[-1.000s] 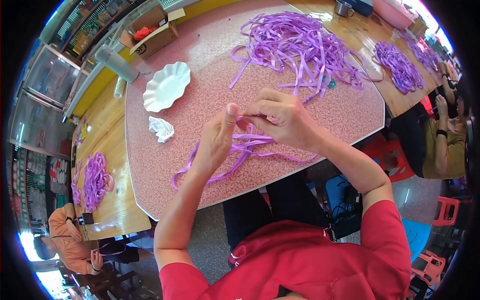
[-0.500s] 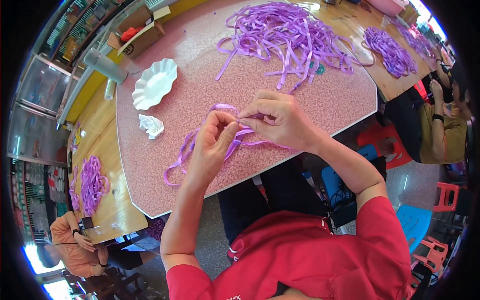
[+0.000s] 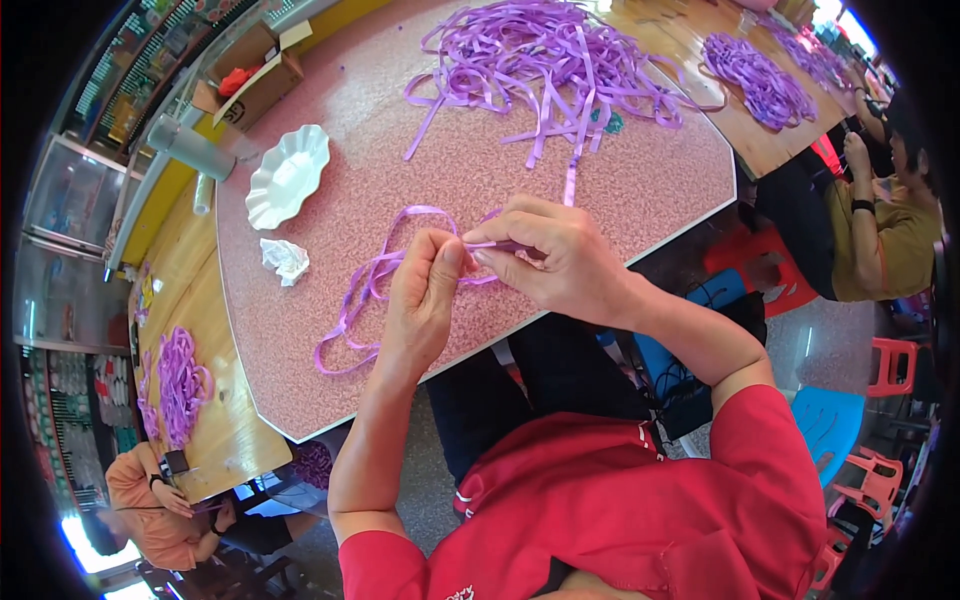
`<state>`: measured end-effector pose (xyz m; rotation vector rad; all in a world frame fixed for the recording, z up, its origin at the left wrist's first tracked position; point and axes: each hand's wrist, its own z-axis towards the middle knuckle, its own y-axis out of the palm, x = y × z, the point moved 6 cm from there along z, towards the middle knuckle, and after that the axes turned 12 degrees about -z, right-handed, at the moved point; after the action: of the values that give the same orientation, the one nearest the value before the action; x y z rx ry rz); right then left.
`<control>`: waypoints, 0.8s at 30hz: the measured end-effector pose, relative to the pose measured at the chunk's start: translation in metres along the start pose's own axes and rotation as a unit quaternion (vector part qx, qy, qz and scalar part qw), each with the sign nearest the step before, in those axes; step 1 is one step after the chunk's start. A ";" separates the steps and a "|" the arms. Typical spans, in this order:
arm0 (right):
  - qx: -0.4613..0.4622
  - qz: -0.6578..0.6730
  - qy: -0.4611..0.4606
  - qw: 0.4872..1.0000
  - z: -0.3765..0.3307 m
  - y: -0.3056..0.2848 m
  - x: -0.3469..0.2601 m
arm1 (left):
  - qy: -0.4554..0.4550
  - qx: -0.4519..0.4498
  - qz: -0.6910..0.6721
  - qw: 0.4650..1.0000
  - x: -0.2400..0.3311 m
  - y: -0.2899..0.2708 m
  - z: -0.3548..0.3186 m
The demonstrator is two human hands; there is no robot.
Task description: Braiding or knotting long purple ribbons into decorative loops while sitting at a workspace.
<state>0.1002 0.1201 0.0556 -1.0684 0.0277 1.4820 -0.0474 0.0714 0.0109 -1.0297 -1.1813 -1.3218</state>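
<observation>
Over the front part of the pink speckled table (image 3: pixel 330 330), my left hand (image 3: pixel 425 290) and my right hand (image 3: pixel 560 255) meet and pinch a purple ribbon (image 3: pixel 408 218). Thumb and fingers are closed on it in both hands, and the short stretch between them is partly hidden by the fingertips. Loops of the ribbon lie on the table left of and behind my left hand. From behind my right hand a length runs up toward a big tangled heap of purple ribbons (image 3: pixel 540 70) at the far side.
A white scalloped dish (image 3: pixel 288 178) and a crumpled tissue (image 3: pixel 285 261) sit at the left. Beyond stand a grey-green bottle (image 3: pixel 190 145) and a cardboard box (image 3: pixel 258 92). More ribbon bundles (image 3: pixel 758 82) lie on wooden tables either side. Other people sit left and right, near plastic stools (image 3: pixel 893 367).
My hands stay close together on the ribbon, the right one turned slightly. A length of ribbon now stretches from behind my right hand toward the heap. The whole view has shifted a little.
</observation>
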 end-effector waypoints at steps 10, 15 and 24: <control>-0.108 0.294 0.232 0.921 -0.008 0.013 0.017 | -0.065 -0.027 -0.102 0.992 0.008 -0.002 -0.022; -0.084 0.302 0.255 0.915 -0.008 0.021 0.038 | -0.045 0.029 -0.314 0.948 -0.002 -0.002 -0.024; 0.013 0.163 0.239 0.957 -0.022 0.031 0.025 | 0.164 0.153 -0.059 0.973 0.008 -0.002 -0.017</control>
<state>0.0924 0.1187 0.0109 -1.4298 0.5870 1.4694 -0.0491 0.0533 0.0156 -0.5027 -1.1588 -1.2918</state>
